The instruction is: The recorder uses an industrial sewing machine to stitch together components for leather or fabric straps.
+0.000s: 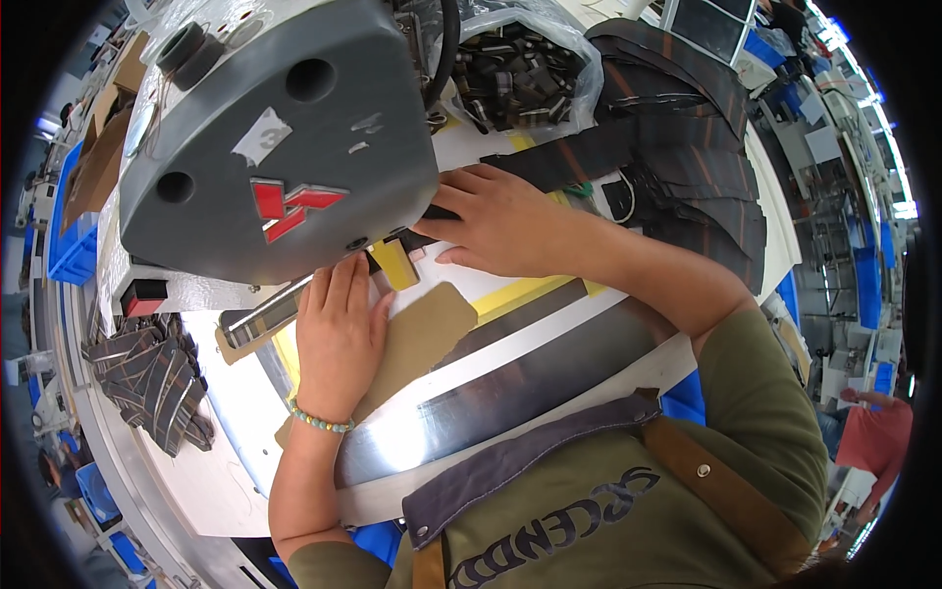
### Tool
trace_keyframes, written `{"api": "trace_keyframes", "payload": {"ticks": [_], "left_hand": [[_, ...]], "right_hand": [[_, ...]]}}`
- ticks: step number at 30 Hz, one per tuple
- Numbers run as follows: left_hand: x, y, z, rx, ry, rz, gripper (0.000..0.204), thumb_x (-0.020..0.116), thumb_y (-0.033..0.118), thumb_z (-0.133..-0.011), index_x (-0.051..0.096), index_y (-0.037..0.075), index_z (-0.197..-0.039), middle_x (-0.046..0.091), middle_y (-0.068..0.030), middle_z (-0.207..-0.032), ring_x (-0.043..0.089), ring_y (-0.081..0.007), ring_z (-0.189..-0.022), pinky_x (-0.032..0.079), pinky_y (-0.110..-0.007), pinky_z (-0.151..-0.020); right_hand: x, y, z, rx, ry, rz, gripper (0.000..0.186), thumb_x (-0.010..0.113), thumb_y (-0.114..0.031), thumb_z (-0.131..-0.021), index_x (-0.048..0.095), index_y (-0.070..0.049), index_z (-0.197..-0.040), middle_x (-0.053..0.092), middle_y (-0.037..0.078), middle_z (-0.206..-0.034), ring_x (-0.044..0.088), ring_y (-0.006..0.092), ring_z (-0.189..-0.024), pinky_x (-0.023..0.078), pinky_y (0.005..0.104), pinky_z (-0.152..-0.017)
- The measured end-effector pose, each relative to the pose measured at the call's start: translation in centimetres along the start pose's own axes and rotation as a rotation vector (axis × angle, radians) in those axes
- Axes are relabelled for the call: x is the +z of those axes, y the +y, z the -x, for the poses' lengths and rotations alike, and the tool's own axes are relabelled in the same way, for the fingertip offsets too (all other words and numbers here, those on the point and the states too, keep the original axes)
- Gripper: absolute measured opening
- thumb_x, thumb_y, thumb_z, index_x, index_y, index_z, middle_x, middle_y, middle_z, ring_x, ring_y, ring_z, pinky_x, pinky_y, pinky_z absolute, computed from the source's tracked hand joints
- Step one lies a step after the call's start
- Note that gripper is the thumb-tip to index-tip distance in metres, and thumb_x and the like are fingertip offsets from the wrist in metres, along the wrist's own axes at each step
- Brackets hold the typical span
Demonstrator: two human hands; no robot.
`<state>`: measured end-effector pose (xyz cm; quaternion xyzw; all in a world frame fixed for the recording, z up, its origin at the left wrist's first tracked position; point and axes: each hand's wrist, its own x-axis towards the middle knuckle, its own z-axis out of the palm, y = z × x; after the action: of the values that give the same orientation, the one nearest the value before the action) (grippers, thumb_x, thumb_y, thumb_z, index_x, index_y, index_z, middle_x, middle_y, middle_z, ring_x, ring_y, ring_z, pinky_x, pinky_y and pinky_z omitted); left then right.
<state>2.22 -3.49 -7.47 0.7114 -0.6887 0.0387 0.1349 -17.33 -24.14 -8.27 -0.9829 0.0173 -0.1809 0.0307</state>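
Observation:
Both hands work at the front edge of a large grey sewing machine head (324,137). My left hand (339,334) lies flat, fingers stretched toward the machine, at the end of a striped fabric strip (267,314). Tan card (422,339) shows beside and beneath that hand. My right hand (505,226) reaches in from the right, its fingertips partly hidden by the machine head. Dark fabric shows between its thumb and fingers. A dark band with an orange stripe (579,155) runs behind this hand. Between the hands lies a yellow piece (394,263).
A clear plastic bag (584,83) of small dark striped pieces stands behind the machine. Dark fabric bands (692,147) are heaped at the right. More striped strips (157,383) hang in a bundle at the left. A shiny metal plate (510,393) edges the table near me.

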Motion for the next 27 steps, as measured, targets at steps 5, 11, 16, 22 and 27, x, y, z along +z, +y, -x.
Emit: {"api": "trace_keyframes", "payload": {"ticks": [5, 11, 16, 22, 27], "left_hand": [[0.03, 0.06, 0.09, 0.004, 0.005, -0.006, 0.055, 0.076, 0.017, -0.097, 0.061, -0.007, -0.143, 0.062, -0.0212, -0.15, 0.059, -0.0416, -0.137, 0.049, -0.05, -0.116], [0.23, -0.12, 0.3, 0.015, 0.013, -0.018, 0.055, 0.077, 0.017, -0.096, 0.062, -0.007, -0.143, 0.062, -0.0209, -0.15, 0.059, -0.0408, -0.137, 0.05, -0.049, -0.116], [0.21, -0.1, 0.29, 0.033, 0.025, -0.032, 0.054, 0.077, 0.016, -0.095, 0.063, -0.007, -0.142, 0.062, -0.0205, -0.15, 0.059, -0.0401, -0.138, 0.05, -0.049, -0.115], [0.23, -0.12, 0.15, 0.027, 0.018, -0.021, 0.053, 0.077, 0.016, -0.096, 0.063, -0.007, -0.142, 0.062, -0.0205, -0.15, 0.059, -0.0405, -0.137, 0.05, -0.05, -0.115], [0.31, -0.23, 0.2, 0.024, 0.032, -0.005, 0.053, 0.075, 0.011, -0.095, 0.062, -0.008, -0.142, 0.062, -0.0221, -0.149, 0.059, -0.0421, -0.137, 0.05, -0.05, -0.116]], "right_hand": [[-0.27, -0.18, -0.06, 0.006, -0.014, 0.003, 0.048, 0.081, -0.039, -0.092, 0.075, -0.013, -0.132, 0.063, 0.01, -0.131, 0.063, 0.0307, -0.128, 0.053, 0.0454, -0.104], [-0.35, -0.2, 0.01, -0.002, -0.002, 0.003, 0.047, 0.082, -0.039, -0.091, 0.075, -0.012, -0.129, 0.063, 0.011, -0.131, 0.063, 0.0316, -0.128, 0.054, 0.0457, -0.104], [-0.39, -0.28, 0.11, -0.003, 0.003, -0.001, 0.05, 0.082, -0.039, -0.09, 0.073, -0.011, -0.13, 0.063, 0.011, -0.131, 0.064, 0.032, -0.127, 0.054, 0.046, -0.104], [-0.07, -0.18, 0.12, -0.007, 0.022, 0.024, 0.051, 0.083, -0.039, -0.089, 0.072, -0.012, -0.131, 0.063, 0.011, -0.131, 0.065, 0.0326, -0.126, 0.054, 0.046, -0.104], [-0.18, -0.14, -0.06, -0.007, 0.01, 0.013, 0.051, 0.083, -0.037, -0.089, 0.071, -0.013, -0.132, 0.063, 0.011, -0.133, 0.065, 0.0325, -0.127, 0.054, 0.0459, -0.104]]}}
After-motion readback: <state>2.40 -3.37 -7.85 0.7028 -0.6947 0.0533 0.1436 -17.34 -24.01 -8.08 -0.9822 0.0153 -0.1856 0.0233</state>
